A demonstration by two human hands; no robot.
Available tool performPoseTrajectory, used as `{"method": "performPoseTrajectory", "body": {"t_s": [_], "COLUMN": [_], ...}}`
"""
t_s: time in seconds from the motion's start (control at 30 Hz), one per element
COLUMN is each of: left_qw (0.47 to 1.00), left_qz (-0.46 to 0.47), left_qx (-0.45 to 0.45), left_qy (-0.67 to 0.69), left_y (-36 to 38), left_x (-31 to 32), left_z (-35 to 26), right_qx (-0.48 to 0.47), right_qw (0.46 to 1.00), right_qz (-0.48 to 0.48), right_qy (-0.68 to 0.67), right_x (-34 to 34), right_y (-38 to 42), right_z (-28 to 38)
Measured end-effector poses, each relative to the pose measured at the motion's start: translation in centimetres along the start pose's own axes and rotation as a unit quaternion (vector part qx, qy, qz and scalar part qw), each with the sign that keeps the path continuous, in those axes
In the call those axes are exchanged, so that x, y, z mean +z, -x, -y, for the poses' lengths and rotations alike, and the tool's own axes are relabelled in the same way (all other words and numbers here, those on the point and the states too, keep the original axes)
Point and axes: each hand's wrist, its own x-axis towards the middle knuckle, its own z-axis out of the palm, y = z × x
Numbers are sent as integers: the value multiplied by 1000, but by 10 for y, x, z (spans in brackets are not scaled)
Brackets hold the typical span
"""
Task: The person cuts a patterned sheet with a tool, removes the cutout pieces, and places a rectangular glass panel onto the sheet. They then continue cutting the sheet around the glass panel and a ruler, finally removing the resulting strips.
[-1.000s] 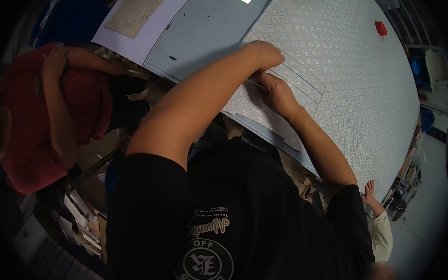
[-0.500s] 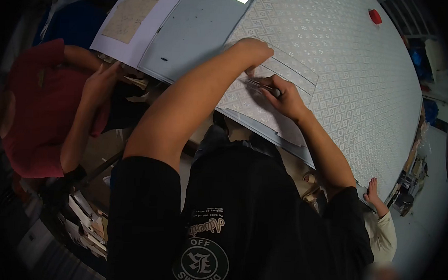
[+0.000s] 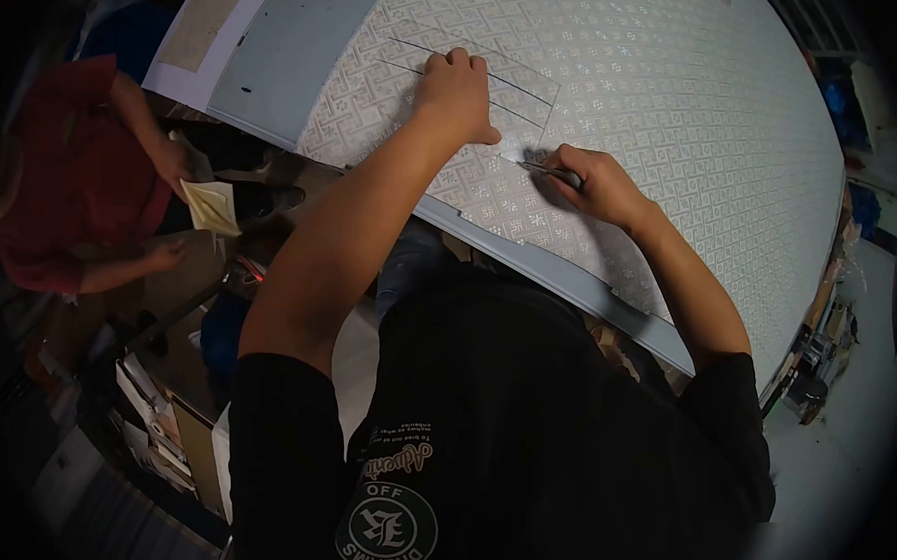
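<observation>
A pale sheet with a woven-look geometric pattern [image 3: 665,139] covers most of the table. On it lies a clear rectangular template [image 3: 532,88] crossed by dark parallel lines. My left hand [image 3: 455,92] presses down on this template, fingers spread forward and thumb out to the side. Pinched in my right hand [image 3: 603,187] is a slim dark pen-like tool [image 3: 548,170] with a metallic tip. Its tip is at the patterned sheet, just below the template's near edge and right of my left thumb.
The grey-blue table edge [image 3: 559,270] runs in front of my body. At left, a white sheet with a beige panel [image 3: 204,29] lies on the table. A person in a red shirt [image 3: 93,174] holds a yellowish pad [image 3: 211,208]. Tools and clutter [image 3: 815,366] stand at right.
My view has shifted, and the other person's hand at right is out of sight. My left hand lies flatter on the template, farther from the tool. The red-shirted person now holds a pad.
</observation>
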Motion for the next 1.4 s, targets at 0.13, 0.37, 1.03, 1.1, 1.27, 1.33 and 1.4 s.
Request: {"method": "performPoseTrajectory", "body": {"t_s": [0.13,0.37,1.03,1.1,1.27,1.33,1.4], "left_qw": [998,987,992,992,994,994,995], "left_qz": [47,101,69,67,54,54,52], "left_qx": [-44,-121,-109,-107,-96,-93,-90], "left_qy": [11,39,-14,-15,-16,-15,-14], "left_y": [-4,-6,-6,-6,-7,-5,-6], "left_x": [1,-2,3,4,6,7,6], "left_z": [-5,-15,-17,-16,-13,-13,-13], "right_qx": [-40,-76,-109,-123,-129,-158,-159], "right_qw": [999,996,993,990,981,974,972], "right_qz": [7,25,-38,-72,-137,-160,-169], "right_qy": [-1,29,15,2,-43,-40,-48], "right_x": [-5,-10,9,24,48,51,53], "right_y": [-3,-5,-7,-10,-19,-21,-22], "right_z": [-4,-3,-12,-15,-20,-21,-23]}}
